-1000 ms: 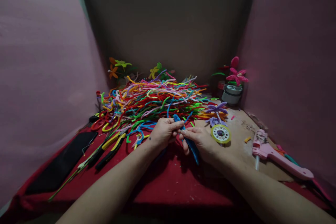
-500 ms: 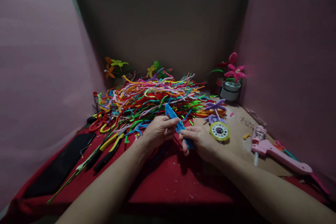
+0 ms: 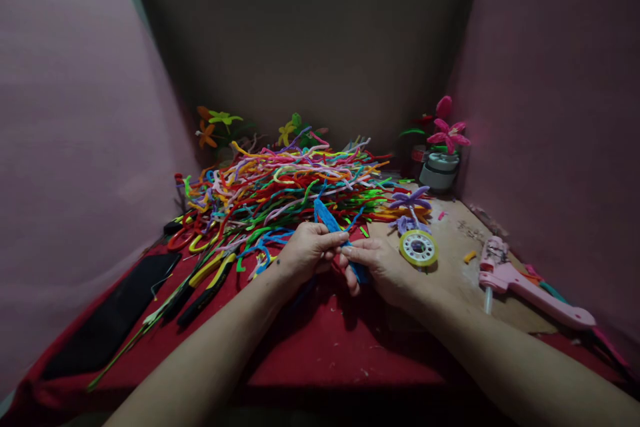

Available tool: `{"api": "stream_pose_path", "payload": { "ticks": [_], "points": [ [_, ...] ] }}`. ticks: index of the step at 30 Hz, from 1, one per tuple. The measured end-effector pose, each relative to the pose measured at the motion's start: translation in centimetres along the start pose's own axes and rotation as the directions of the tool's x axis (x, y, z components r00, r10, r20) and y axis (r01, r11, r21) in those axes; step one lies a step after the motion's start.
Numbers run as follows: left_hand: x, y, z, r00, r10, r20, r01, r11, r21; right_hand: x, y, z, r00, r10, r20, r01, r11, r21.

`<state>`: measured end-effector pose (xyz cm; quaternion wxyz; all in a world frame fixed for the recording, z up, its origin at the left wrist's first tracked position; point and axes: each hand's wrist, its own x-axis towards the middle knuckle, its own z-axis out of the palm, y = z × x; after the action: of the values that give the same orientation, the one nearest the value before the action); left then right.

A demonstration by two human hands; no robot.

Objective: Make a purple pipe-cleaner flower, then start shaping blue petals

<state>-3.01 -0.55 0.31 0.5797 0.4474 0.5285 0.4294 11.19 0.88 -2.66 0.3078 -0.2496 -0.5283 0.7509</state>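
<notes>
Head view: one blue fuzzy strip (image 3: 327,215), slanted, held above the red cloth (image 3: 325,340), just in front of the heaped fuzzy stems (image 3: 295,180). Left hand (image 3: 306,250): thumb and fingers closed in a pinch on the strip's middle. Right hand (image 3: 377,263): thumb and forefinger pinched just beside, on the lower part, the other fingers loosely curled beneath; the exact contact is partly hidden. Risk, as judged: the strip may be twisted or its strands spread apart if the two close pinches are turned unevenly. Risk, second: the thin blue strand (image 3: 356,219) by the strip may be snagged among the heaped stems if the hands are moved forward; whether it is joined to the strip cannot be told. Risk, third: the tape roll (image 3: 410,248) and purple flower (image 3: 411,200), placed near the right hand, may be knocked by a sideways swing. Also listed: a pink glue gun (image 3: 520,283), lying well apart on the cardboard (image 3: 450,293); whether it is heated cannot be told
</notes>
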Motion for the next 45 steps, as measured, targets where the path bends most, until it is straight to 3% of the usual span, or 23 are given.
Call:
{"api": "stream_pose_path", "payload": {
  "ticks": [8,14,18,27,36,41,45],
  "points": [
    [0.2,0.0,-0.4,0.996,0.049,-0.075,-0.051,0.998,-0.027,0.0,-0.1,-0.2,1.000,0.022,0.015,-0.024,0.994,0.110],
    [0.9,-0.3,-0.2,0.980,0.121,-0.157,-0.129,0.991,-0.041,0.0,0.3,0.3,0.992,-0.031,-0.123,0.028,0.999,-0.024],
    [1.4,-0.1,-0.7,0.962,0.152,-0.225,-0.175,0.981,-0.088,-0.2,0.2,0.7,0.989,-0.017,-0.150,0.010,0.999,-0.049],
    [2.0,0.4,-2.3,0.901,0.291,-0.321,-0.299,0.954,0.023,-0.6,-0.2,0.9,0.990,0.021,-0.137,-0.027,0.999,-0.043],
    [1.7,0.5,-2.7,0.816,0.435,-0.379,-0.355,0.897,0.264,-0.7,0.0,1.2,0.995,0.032,-0.097,-0.036,0.999,-0.035],
    [1.8,0.6,-3.1,0.910,0.243,-0.336,-0.265,0.964,-0.019,-0.8,0.0,1.3,0.997,0.002,-0.080,-0.006,0.999,-0.045],
    [1.6,0.8,-3.3,0.957,0.171,-0.233,-0.204,0.971,-0.128,-0.8,0.0,1.0,0.995,-0.046,-0.084,0.039,0.996,-0.083]
  ]
}}
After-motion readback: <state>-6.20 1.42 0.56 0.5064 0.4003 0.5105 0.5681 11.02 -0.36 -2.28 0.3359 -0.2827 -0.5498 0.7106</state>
